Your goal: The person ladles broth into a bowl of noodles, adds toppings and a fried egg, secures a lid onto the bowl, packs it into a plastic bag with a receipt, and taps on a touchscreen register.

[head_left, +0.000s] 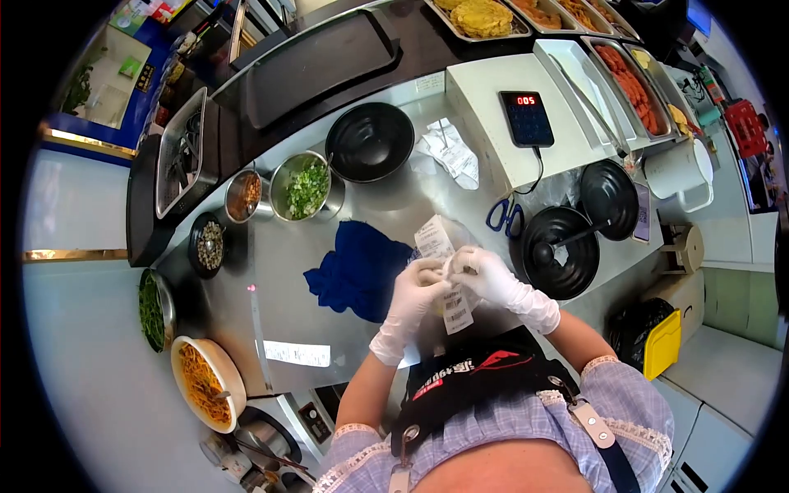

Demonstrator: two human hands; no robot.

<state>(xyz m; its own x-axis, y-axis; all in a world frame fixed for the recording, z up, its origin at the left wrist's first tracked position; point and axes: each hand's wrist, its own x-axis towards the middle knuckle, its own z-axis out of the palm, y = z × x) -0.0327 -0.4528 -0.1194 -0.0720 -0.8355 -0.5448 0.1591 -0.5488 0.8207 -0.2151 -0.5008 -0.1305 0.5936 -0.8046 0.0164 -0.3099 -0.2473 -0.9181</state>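
Note:
My left hand [417, 289] and my right hand [491, 278], both in thin white gloves, meet in front of my apron [485, 361]. Their fingers pinch a printed paper receipt [457, 312] between them; one part hangs below the fingers. Above them shows another printed stretch of paper [434, 236]; whether it is the same strip is hidden by the fingers. A crumpled dark blue cloth [355, 271] lies on the steel counter just left of my left hand. Blue-handled scissors [505, 217] rest beyond my right hand.
Black bowls [370, 141] stand at the back, with others [560, 275] at the right. Chopped green onion [307, 187] fills a steel pot. White papers [449, 154] lie near a digital display [528, 117] reading 005. Shredded orange vegetables [204, 382] sit in a left-hand bowl.

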